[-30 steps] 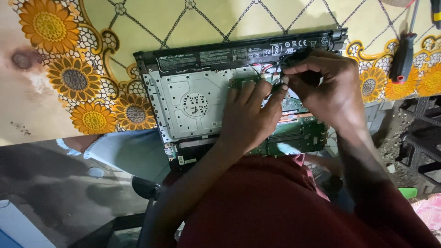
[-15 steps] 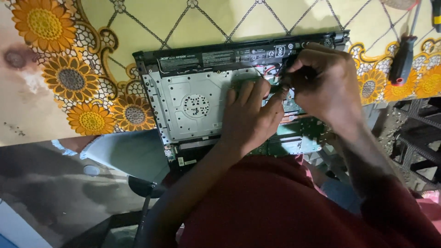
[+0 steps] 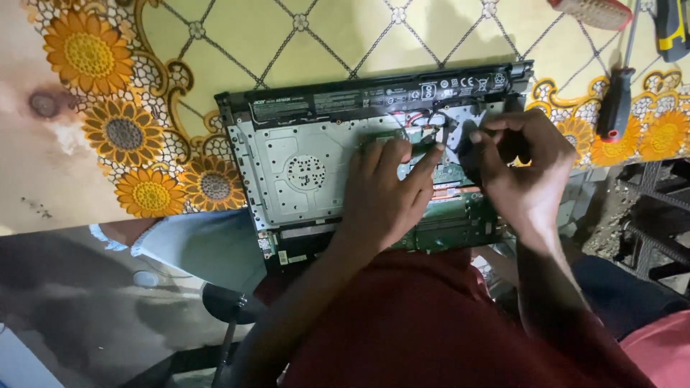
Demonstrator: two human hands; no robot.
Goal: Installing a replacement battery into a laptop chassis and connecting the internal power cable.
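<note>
- The opened laptop (image 3: pixel 316 172) is lying underside-up at the near edge of the flowered tablecloth (image 3: pixel 108 93), exposing its insides for reach.
- The left hand (image 3: pixel 384 190) is pressing flat on the laptop's middle, fingers slightly spread, steadying it.
- The right hand (image 3: pixel 521 172) is hovering over the laptop's right end, fingertips pinched on a small dark part (image 3: pixel 471 154).
- A screwdriver (image 3: pixel 618 100) is lying right of the laptop, within reach.

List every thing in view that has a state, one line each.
Laptop: opened up, bottom cover off, insides exposed.
Left hand: flat on the board, fingers spread.
Right hand: curled, pinching a small dark part.
Screwdriver: lying on the tablecloth, untouched.
</note>
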